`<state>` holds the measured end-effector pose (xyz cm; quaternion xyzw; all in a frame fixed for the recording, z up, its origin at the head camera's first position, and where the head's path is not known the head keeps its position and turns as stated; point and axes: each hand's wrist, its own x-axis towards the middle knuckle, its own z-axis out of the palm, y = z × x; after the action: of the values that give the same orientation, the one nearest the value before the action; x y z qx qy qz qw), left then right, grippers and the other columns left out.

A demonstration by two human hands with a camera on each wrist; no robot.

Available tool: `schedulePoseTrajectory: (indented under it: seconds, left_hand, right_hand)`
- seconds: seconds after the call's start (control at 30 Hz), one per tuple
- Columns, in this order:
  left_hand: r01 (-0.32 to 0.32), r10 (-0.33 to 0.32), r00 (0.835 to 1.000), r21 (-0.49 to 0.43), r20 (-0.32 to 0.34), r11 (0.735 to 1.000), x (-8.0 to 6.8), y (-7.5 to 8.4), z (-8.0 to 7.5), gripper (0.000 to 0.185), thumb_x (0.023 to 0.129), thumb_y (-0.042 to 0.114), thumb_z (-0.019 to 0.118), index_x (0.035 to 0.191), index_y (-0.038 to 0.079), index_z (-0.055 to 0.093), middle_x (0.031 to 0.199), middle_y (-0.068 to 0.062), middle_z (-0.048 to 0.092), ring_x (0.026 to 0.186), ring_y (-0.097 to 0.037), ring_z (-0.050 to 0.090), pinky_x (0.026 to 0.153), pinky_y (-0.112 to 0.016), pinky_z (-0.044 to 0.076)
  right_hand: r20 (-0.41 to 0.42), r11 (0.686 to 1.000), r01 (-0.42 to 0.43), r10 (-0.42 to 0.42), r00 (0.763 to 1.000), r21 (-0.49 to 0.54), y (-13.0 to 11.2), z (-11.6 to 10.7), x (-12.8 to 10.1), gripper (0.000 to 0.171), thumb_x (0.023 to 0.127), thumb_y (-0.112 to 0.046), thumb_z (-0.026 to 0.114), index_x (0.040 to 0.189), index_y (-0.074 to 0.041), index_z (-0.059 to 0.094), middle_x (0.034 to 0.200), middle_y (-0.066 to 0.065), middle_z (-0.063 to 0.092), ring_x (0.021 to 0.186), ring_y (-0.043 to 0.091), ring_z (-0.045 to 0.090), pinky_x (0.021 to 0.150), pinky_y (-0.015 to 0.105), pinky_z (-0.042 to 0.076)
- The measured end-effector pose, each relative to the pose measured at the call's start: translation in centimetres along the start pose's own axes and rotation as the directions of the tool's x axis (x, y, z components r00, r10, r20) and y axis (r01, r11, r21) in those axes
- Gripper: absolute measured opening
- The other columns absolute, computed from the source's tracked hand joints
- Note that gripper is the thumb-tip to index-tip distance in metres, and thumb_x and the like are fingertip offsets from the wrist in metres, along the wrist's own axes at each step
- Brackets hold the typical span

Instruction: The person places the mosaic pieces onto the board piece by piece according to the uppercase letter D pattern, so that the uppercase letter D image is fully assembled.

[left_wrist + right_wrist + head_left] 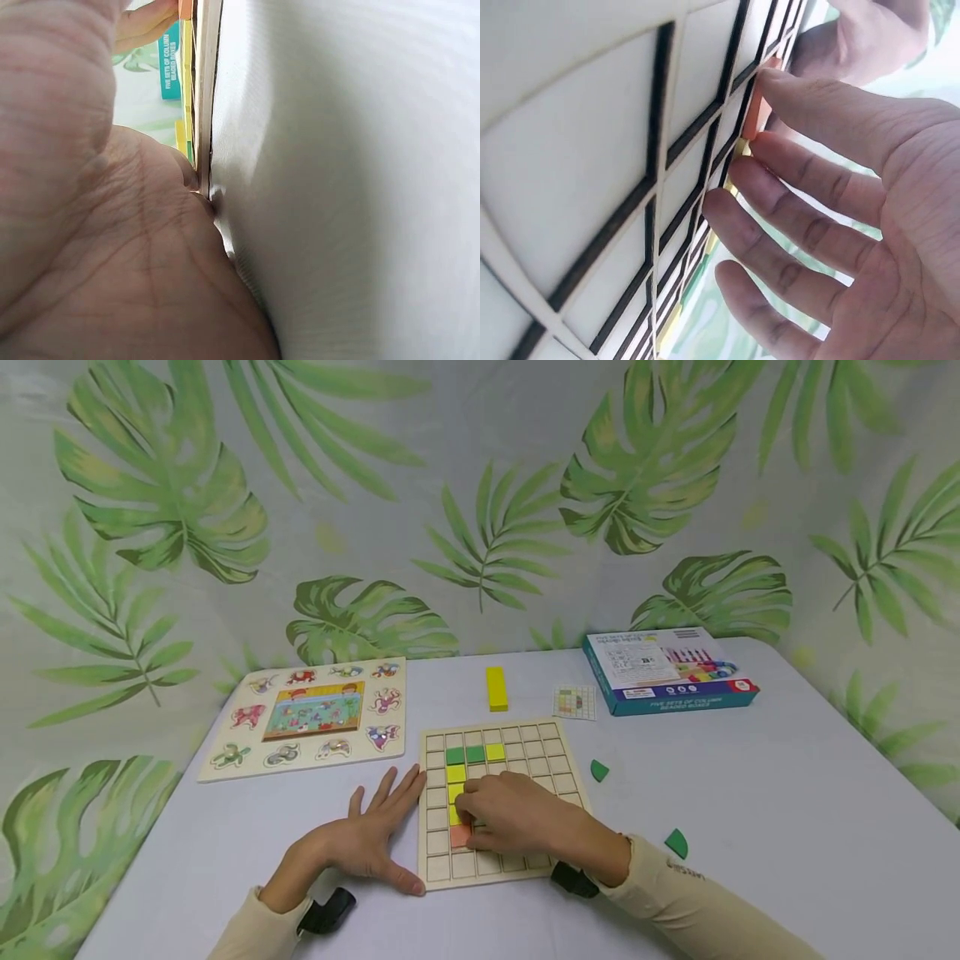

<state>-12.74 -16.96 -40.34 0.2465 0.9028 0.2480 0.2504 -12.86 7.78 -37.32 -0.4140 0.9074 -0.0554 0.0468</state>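
Observation:
A wooden grid board [437, 843] lies flat on the table. My right hand [517, 814] is over its lower left part, thumb and index fingertips at opposite edges of an orange square tile [460, 836], pinching it; the tile [759, 109] sits in the grid. Above it in the same column run several yellow tiles [455, 772], topped by a green tile [455, 756]. Along the top row follow another green tile [475, 753] and a yellow tile [495, 752]. With fingers spread, my left hand [367, 839] rests against the board's left edge; its palm [127, 255] fills the left wrist view.
Behind the board are a yellow block [497, 689] and a small pattern card [575, 702]. A boxed set [667, 672] lies back right, a wooden picture puzzle [225, 739] back left. Two green quarter-round pieces, one nearer the board [599, 770], lie on the right.

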Motion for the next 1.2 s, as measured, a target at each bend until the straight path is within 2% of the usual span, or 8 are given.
schedulePoseTrajectory:
  seconds: [0.57,0.87,1.2]
  left_hand:
    - [-0.012,0.012,1.0,-0.005,-0.004,1.0,-0.04,-0.12,0.17,0.14,0.065,0.058,0.088,0.162,0.013,-0.003,0.17,-0.007,-0.012,0.153,-0.037,-0.022,0.11,-0.074,-0.013]
    - [-0.005,0.005,1.0,-0.001,-0.008,1.0,-0.05,-0.03,0.07,0.14,0.065,0.058,0.088,0.162,0.014,-0.002,0.17,-0.006,-0.012,0.153,-0.037,-0.02,0.111,-0.073,-0.013]
    - [0.007,-0.007,1.0,0.005,-0.006,1.0,0.04,-0.11,0.08,0.14,0.065,0.06,0.087,0.162,0.014,-0.002,0.17,-0.006,-0.011,0.153,-0.037,-0.02,0.111,-0.073,-0.013]
  right_hand:
    - [0.002,1.0,0.006,-0.006,1.0,-0.008,-0.1,0.29,0.19,0.017,0.088,-0.036,0.077,0.093,-0.021,0.072,0.08,-0.012,0.059,0.067,0.005,0.049,0.066,0.022,0.045]
    - [0.0,1.0,0.016,-0.016,1.0,0.013,-0.39,0.22,0.09,0.017,0.088,-0.034,0.078,0.099,-0.02,0.076,0.087,-0.01,0.065,0.07,0.004,0.051,0.069,0.022,0.049]
    - [-0.003,0.998,0.032,-0.032,0.999,0.046,-0.56,0.21,0.03,0.008,0.089,-0.027,0.078,0.094,-0.021,0.075,0.084,-0.011,0.065,0.072,0.002,0.051,0.071,0.02,0.048]
